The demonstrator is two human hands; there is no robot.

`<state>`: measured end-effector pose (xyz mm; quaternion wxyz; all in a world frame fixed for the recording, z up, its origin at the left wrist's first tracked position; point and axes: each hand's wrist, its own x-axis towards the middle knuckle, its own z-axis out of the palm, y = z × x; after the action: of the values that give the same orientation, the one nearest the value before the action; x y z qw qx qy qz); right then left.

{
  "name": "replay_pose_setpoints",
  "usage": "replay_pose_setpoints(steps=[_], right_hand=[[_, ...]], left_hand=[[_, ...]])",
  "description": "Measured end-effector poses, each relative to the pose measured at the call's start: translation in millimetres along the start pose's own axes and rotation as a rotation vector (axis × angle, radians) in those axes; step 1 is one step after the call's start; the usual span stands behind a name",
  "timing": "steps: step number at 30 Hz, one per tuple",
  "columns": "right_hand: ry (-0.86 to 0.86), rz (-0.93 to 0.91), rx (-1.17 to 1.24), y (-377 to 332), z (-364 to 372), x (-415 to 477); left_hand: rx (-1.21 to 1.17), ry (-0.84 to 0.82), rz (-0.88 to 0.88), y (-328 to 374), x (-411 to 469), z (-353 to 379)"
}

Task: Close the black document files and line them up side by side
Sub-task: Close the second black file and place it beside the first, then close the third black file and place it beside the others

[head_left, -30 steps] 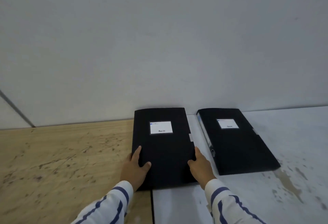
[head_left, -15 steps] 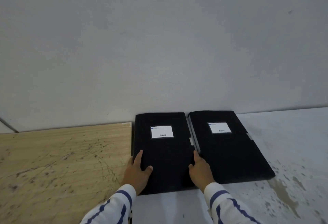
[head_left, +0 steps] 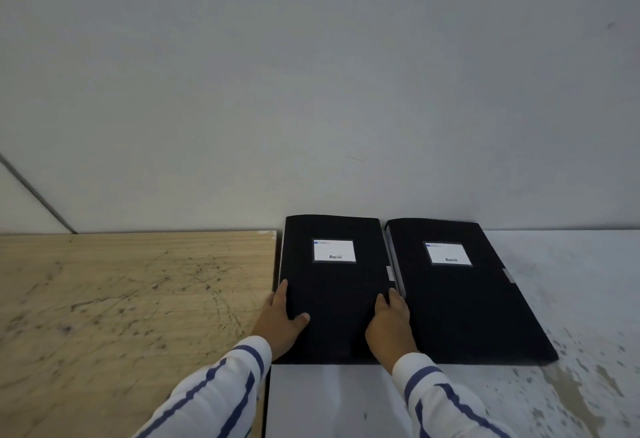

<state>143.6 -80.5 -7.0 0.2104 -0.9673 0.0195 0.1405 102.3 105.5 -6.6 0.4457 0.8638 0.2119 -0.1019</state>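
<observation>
Two black document files lie closed and flat on the white table, each with a white label on its cover. The left file (head_left: pixel 334 285) and the right file (head_left: pixel 460 295) sit side by side, their long edges almost touching and their far ends against the wall. My left hand (head_left: pixel 282 319) grips the left file's left edge, thumb on the cover. On the same file's right edge rests my right hand (head_left: pixel 389 328), its fingers in the narrow gap between the two files.
A scratched wooden board (head_left: pixel 131 306) lies level to the left of the files. The white table (head_left: pixel 571 302), stained with grey marks, extends to the right and front. A plain grey wall (head_left: pixel 311 91) rises directly behind the files.
Both hands slid the left file rightwards off the wooden board until it lay next to the right file. The gap between the files has closed.
</observation>
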Motion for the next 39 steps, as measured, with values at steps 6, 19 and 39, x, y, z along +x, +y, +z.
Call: replay_pose_setpoints(steps=[6, 19, 39], right_hand=[[-0.057, -0.201, 0.088, -46, 7, -23], [-0.159, -0.587, 0.013, -222, 89, -86], [-0.392, -0.889, -0.067, -557, 295, -219]], left_hand=[[-0.045, 0.075, 0.024, -7, -18, -23], [-0.003, 0.293, -0.073, -116, -41, -152], [-0.087, 0.635, -0.351, -402, -98, -440]])
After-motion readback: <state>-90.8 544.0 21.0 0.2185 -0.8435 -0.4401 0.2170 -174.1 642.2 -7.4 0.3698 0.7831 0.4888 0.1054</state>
